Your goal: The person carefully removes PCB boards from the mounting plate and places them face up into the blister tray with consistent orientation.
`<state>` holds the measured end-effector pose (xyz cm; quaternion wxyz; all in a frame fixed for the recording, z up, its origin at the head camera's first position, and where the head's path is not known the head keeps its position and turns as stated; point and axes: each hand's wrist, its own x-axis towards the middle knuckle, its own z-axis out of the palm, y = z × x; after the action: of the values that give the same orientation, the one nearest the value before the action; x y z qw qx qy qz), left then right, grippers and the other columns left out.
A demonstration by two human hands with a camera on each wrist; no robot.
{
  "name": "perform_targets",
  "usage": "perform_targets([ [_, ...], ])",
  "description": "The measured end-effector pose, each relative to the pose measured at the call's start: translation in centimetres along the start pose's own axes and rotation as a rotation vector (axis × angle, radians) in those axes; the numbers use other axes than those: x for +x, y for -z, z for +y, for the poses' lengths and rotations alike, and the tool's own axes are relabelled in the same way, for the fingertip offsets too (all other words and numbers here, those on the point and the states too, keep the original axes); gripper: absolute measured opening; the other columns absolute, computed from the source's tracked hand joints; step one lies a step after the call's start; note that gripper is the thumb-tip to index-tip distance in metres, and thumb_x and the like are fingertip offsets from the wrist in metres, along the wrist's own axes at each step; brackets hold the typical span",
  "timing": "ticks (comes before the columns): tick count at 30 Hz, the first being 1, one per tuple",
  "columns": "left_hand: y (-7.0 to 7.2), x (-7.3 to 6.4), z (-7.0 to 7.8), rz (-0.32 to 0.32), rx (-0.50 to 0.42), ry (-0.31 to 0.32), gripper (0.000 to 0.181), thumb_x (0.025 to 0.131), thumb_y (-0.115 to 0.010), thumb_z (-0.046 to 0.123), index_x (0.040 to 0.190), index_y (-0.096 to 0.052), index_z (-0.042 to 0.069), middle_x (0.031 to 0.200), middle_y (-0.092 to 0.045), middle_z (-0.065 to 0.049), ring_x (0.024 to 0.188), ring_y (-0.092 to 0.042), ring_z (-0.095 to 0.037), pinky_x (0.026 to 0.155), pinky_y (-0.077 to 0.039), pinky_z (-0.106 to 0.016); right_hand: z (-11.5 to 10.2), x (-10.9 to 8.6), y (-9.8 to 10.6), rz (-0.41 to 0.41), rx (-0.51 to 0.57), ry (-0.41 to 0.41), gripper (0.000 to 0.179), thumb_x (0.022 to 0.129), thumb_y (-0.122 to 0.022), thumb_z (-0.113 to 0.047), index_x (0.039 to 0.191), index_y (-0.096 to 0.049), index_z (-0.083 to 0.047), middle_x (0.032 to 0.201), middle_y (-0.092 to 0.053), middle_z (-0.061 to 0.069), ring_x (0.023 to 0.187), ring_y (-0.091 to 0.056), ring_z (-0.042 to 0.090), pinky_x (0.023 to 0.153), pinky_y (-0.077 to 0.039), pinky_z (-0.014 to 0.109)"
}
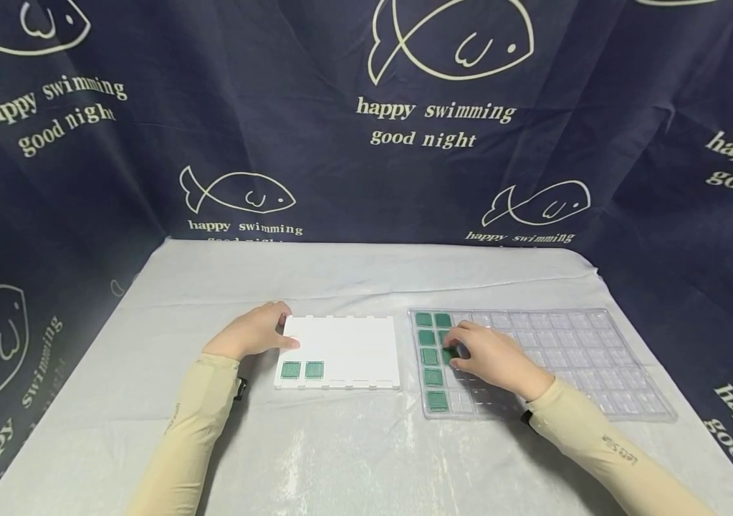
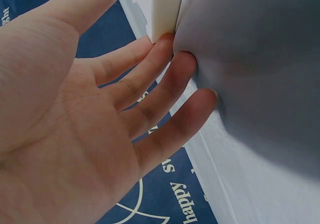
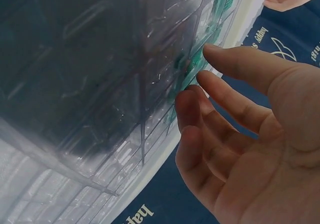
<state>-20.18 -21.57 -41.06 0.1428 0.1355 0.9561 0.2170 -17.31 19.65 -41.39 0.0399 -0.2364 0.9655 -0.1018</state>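
Observation:
My left hand holds the left end of a white rectangular panel, thumb on its top face and fingers at the edge. In the left wrist view, the fingertips meet the panel's side and the cloth. Two small green square circuit boards lie on the panel's near left part. Over the clear plastic tray, my right hand pinches a green circuit board in the second column between thumb and forefinger. The fingers hide part of it; in the right wrist view green shows between their tips.
More green circuit boards fill the tray's left column, with others at the top of the second. Transparent pockets extend to the right. A pale cloth covers the table, and a dark blue fish-print curtain hangs behind and at both sides.

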Motion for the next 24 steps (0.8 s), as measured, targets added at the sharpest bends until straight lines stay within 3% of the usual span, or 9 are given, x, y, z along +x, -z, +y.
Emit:
perform_targets([
  [24,-0.12,-0.03,0.02,0.007,0.007,0.001,0.051,0.085,-0.081,0.030,0.121,-0.058,0.001,0.115,-0.064,-0.013,0.104,-0.060,-0.026,0.100,-0.050,-0.049,-0.14,-0.32,-0.05,0.019,0.001,-0.006,0.027,0.084,-0.081,-0.019,0.109,-0.071,-0.017,0.111,-0.070,0.003,0.097,-0.070,0.026,0.075,-0.059,0.048],
])
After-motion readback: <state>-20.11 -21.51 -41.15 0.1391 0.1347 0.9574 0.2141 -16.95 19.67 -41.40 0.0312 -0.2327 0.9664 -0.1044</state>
